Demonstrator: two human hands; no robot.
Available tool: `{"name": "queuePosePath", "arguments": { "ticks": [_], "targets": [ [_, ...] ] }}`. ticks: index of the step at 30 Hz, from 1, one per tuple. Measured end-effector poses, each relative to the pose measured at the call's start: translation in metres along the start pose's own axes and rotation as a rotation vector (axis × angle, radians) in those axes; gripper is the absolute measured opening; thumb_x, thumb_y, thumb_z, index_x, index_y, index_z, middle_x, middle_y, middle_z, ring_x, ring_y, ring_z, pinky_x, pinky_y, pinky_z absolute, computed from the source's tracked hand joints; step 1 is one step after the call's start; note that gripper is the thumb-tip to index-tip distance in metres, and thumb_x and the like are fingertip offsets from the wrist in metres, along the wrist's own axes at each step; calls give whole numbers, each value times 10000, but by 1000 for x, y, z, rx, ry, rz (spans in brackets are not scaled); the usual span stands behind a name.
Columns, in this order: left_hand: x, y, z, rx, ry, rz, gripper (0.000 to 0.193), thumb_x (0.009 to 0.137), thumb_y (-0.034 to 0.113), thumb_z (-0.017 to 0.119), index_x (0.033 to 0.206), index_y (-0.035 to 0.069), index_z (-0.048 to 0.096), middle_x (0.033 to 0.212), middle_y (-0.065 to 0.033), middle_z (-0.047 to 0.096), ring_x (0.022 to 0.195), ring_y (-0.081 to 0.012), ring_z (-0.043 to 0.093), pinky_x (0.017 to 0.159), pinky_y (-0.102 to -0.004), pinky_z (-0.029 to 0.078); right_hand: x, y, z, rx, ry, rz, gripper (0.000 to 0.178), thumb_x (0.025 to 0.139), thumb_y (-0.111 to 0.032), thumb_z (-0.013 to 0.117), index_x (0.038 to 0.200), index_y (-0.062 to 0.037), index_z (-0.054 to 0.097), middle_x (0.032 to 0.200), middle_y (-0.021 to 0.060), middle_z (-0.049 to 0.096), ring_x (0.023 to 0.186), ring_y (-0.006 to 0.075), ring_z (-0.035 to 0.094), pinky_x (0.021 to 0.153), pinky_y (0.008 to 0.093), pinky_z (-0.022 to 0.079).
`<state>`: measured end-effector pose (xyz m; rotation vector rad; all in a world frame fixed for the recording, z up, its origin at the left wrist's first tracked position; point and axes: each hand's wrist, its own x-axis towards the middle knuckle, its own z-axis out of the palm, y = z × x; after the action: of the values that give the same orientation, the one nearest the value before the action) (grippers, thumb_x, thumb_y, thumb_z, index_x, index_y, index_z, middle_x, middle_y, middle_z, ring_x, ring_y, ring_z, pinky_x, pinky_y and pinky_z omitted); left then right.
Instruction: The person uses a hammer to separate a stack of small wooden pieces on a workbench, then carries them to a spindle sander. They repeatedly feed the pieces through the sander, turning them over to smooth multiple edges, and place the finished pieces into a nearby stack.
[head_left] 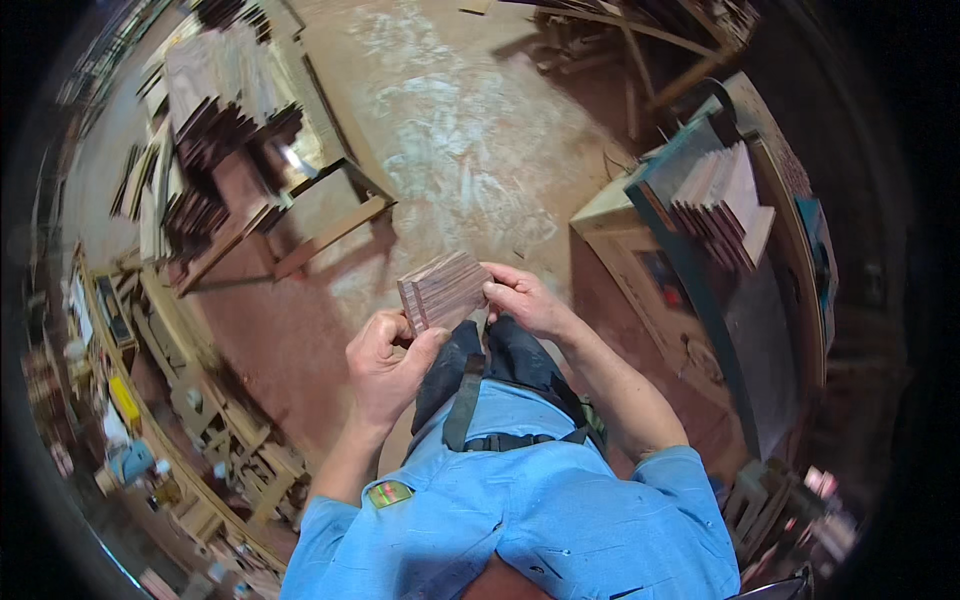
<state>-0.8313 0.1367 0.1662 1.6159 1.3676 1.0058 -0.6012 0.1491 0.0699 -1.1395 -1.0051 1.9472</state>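
Observation:
A short, dark-grained wooden board [447, 291] is held up in front of my waist, over the floor and my legs. A groove or step runs across it close to its left end. My left hand [387, 362] grips the lower left corner, thumb along the near edge and fingers behind. At the other end, my right hand [525, 298] pinches the right edge with the thumb on the face. The fingers behind the board are partly hidden.
On the left, a wooden table [330, 230] bears stacks of boards [215, 100]. To the right stands a machine table [740, 310] with a pile of grooved boards [725, 205]. A cluttered shelf bench [190, 400] lines the lower left. More timber [640, 40] leans at the far right.

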Motion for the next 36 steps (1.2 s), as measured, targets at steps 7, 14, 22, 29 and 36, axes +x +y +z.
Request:
{"name": "queuePosePath", "arguments": {
  "ticks": [7,14,22,29,36],
  "targets": [
    [8,31,82,-83,-347,211,242,773,106,838,762,15,615,726,-76,626,633,-158,582,565,-279,469,-111,11,-41,70,412,-159,393,1014,-133,505,1394,-37,529,1141,33,637,898,101,591,737,267,528],
    [-23,89,209,-123,-589,299,236,799,80,811,769,12,587,738,-71,624,651,-145,579,584,-282,474,-241,48,-101,-81,797,-292,588,858,-96,712,1395,-12,487,1197,79,626,965,135,598,798,293,512],
    [-95,134,406,-355,-791,-226,212,935,115,699,975,10,521,817,-54,621,695,-90,614,609,-235,523,-411,100,-212,-612,1258,-290,509,769,-29,677,1259,5,546,1022,196,670,816,285,684,728,377,552],
    [-121,186,558,9,-990,-203,225,952,173,661,1008,-24,570,764,-58,637,630,-105,608,564,-255,500,-518,119,-298,-876,1511,-215,412,745,-87,750,1122,15,620,1053,179,639,945,323,645,798,415,540],
    [-121,197,689,80,-1233,-305,211,958,205,629,937,-5,613,753,-37,625,592,-109,589,500,-261,469,-571,120,-354,-890,1600,216,460,718,-156,845,1118,-25,659,968,129,591,916,319,620,754,419,532]
  ]
}}
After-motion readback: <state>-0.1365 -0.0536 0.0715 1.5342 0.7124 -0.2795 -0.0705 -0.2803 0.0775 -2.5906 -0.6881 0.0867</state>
